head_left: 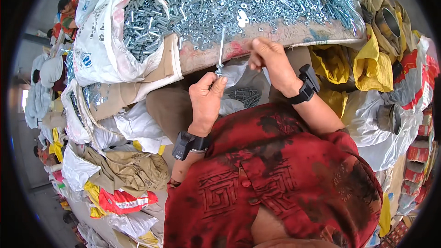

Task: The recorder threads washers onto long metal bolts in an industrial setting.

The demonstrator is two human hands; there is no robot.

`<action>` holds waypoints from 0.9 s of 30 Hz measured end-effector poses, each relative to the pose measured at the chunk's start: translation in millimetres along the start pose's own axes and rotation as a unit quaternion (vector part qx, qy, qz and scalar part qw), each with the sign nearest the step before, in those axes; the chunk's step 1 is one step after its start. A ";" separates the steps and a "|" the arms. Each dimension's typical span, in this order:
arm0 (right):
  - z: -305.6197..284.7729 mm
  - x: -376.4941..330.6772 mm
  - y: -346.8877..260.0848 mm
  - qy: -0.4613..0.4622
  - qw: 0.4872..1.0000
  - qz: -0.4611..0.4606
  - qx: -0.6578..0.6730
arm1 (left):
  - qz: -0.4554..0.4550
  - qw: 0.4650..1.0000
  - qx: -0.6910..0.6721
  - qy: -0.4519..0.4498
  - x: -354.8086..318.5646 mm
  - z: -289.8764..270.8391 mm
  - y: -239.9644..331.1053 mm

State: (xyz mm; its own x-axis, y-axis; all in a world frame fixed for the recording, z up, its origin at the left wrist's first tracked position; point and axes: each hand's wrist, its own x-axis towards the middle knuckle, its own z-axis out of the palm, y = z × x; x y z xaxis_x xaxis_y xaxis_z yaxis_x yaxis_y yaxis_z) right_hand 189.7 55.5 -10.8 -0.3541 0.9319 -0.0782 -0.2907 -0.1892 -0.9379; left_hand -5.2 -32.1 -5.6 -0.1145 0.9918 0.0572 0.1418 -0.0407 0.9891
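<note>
My left hand [206, 103] pinches a long thin bolt [222, 48] between thumb and forefinger at its lower end. The bolt stands nearly upright, its far end overlapping the heap of hardware. Small rings, like a nut and washers, sit on it just above my fingertips. To the right, my right hand [274, 62] is raised with its fingers curled in, apart from the bolt. Whether anything small is inside those fingers is hidden. Ahead lies a heap of loose washers and nuts [280, 14], with short metal sleeves [144, 25] on its left.
Long bolts [337, 4] pile up at the far right. A white woven sack [94, 50] stands left of the heap. Between my knees, an open white bag holds assembled bolts [245, 95]. Yellow bags [372, 66] and a metal can [389, 118] are at right. Other people [69, 16] sit far left.
</note>
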 end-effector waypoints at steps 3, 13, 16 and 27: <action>20.0 -14.7 -21.8 -0.212 0.977 -0.001 -0.039 | -0.007 1.000 -0.022 -0.020 -8.2 8.6 11.1; 44.1 -20.1 1.2 -0.300 0.951 -0.063 0.039 | 0.064 0.991 0.105 0.052 -29.8 34.8 26.5; 26.1 -31.3 8.0 -0.165 0.979 -0.079 0.087 | -0.074 0.990 0.022 0.122 -6.3 8.1 26.1; -2.0 -25.7 3.1 -0.012 0.997 -0.051 -0.057 | 0.027 0.994 0.096 -0.047 -11.5 25.1 2.5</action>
State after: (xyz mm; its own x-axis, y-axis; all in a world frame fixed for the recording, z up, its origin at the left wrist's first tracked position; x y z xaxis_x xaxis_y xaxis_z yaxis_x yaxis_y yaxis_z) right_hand 199.7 31.6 -12.4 -0.3487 0.9368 0.0272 -0.2249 -0.0555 -0.9728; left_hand 21.2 -40.5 -7.3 -0.0108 0.9961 0.0873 0.3313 -0.0788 0.9402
